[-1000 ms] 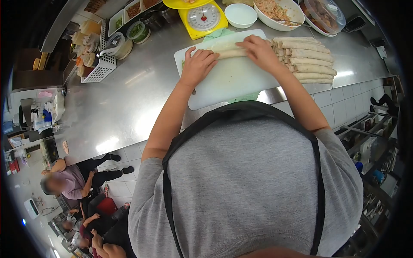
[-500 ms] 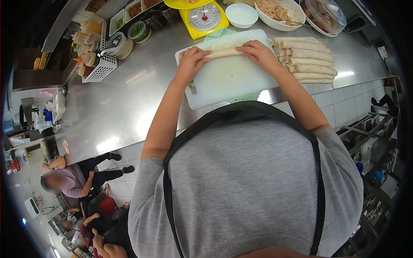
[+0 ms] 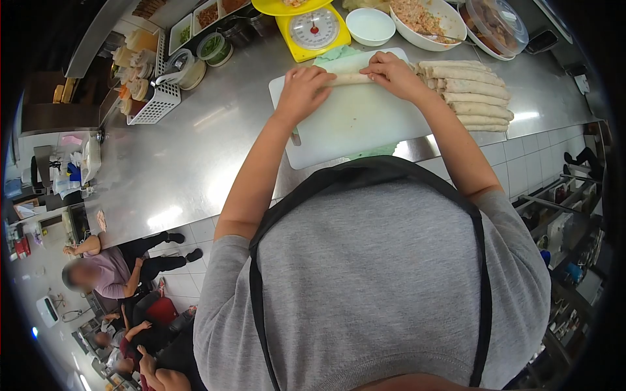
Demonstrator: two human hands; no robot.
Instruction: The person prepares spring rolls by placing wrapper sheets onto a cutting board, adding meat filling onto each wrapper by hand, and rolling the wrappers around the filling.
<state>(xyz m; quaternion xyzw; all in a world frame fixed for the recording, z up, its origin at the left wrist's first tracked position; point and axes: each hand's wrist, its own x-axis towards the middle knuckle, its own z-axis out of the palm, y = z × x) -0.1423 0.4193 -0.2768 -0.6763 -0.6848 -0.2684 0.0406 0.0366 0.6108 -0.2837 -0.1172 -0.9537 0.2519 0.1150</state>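
A long pale wrapped roll lies across the upper part of the white cutting board. Over its left end, my left hand has its fingers closed and bent down. At the other end, my right hand pinches the tip between thumb and fingers. Both ends are partly covered by my fingers. Just right of the board, a stack of similar pale rolls lies on the steel counter. A green cloth shows from under the board's far edge.
Beyond the board stand a yellow dial scale, a white bowl and a bowl of minced filling. A white basket of bottles and lidded tubs are at left. A seated person is across the floor.
My left hand has shifted inward along the roll and lies more over its left end. The right hand pinches the right end more tightly. The view has moved slightly.
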